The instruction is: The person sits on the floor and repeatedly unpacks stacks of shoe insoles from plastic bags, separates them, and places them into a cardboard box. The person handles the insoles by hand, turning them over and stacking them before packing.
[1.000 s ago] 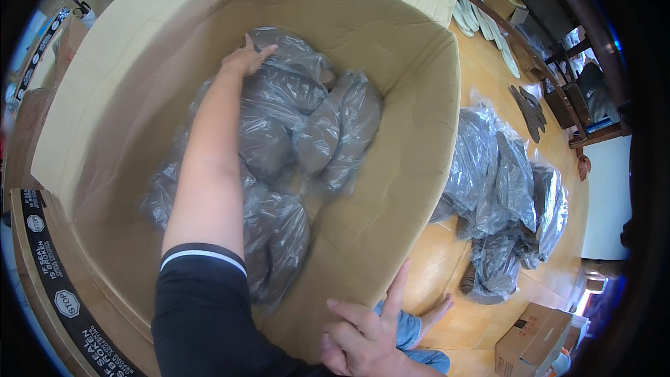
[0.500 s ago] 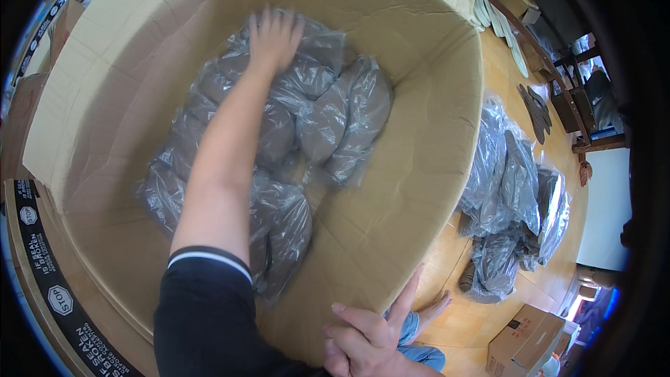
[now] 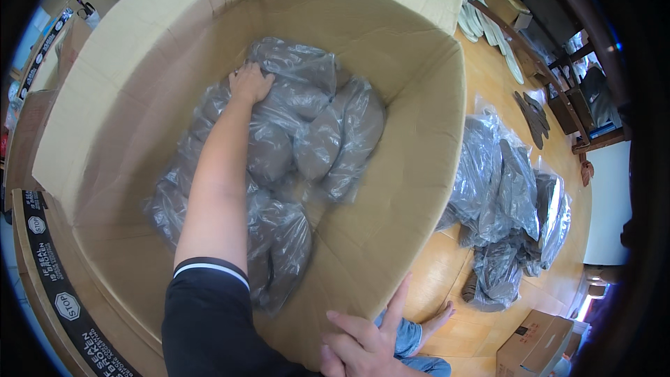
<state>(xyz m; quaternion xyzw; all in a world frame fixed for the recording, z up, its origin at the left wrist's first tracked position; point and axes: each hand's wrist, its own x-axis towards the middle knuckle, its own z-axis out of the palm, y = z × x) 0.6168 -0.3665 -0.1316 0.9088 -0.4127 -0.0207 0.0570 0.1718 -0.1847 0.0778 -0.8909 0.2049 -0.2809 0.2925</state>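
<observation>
A large cardboard box (image 3: pixel 412 126) stands open in front of me, with clear plastic bags (image 3: pixel 293 56) of brown, rounded, elongated pieces piled on its bottom. My left hand (image 3: pixel 250 84) reaches deep into it and presses on the bags at the far left of the pile. Its fingers are slightly bent and a little apart; the tips are partly hidden among the plastic. At the near right rim, my right hand (image 3: pixel 363 349) has its bent fingers on the cardboard edge, one finger stretched along the outside.
More bagged brown pieces (image 3: pixel 502 195) lie heaped on the wooden floor right of the box. Beyond them are brown flat sole-shaped pieces (image 3: pixel 534 119) and pale ones (image 3: pixel 492 31). A smaller carton (image 3: pixel 534 345) and a bare foot (image 3: pixel 438 320) are at the lower right.
My left hand has drawn back from the farthest bag and moved left and nearer, uncovering that bag. My right hand stays on the rim. The whole view has shifted slightly.
</observation>
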